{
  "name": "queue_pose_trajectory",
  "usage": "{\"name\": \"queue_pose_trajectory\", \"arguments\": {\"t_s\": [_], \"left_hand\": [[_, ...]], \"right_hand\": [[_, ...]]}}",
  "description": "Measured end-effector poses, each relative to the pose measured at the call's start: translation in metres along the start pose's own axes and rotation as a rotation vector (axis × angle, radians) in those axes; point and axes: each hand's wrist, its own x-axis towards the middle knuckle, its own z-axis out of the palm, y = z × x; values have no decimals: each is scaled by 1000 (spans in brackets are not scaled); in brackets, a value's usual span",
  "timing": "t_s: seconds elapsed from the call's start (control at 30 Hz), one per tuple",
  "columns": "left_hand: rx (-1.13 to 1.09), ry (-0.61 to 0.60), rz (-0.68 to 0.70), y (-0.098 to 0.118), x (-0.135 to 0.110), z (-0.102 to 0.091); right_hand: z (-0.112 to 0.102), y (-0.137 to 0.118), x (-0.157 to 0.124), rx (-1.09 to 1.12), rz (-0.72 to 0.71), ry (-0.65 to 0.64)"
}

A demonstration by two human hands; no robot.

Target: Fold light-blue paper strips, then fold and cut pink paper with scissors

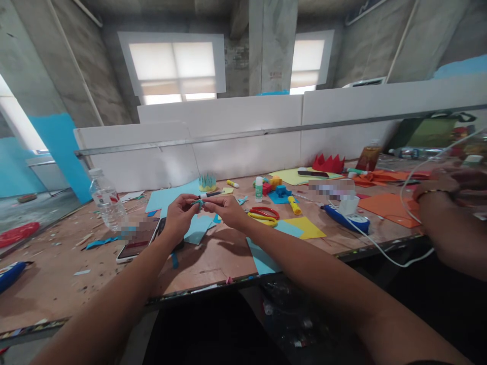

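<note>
My left hand (179, 215) and my right hand (227, 208) meet above the wooden table (213, 253), fingers pinched together on a small teal paper piece (198, 203). A black-and-white marker (210, 194) lies just behind the fingertips; whether a finger touches it is unclear. Light blue paper sheets (198, 229) lie under the hands. A phone (137, 242) rests flat below my left wrist.
A water bottle (107, 201) stands at left. Scissors (263, 214), a glue stick (258, 188), yellow paper (306, 228), a blue paper crown (207, 182), a red paper crown (327, 163) and a power strip (348, 218) lie right. Another person's arm (449, 218) works at far right. White partitions (236, 137) back the table.
</note>
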Motion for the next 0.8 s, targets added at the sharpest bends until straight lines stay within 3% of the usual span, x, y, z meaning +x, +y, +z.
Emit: {"name": "queue_pose_trajectory", "arguments": {"t_s": [0.47, 0.8], "left_hand": [[66, -71, -10, 4, -2, 0], [170, -107, 57, -1, -4, -1]], "right_hand": [[-4, 3, 3, 151, 75, 32], [-3, 5, 2, 42, 28, 61]]}}
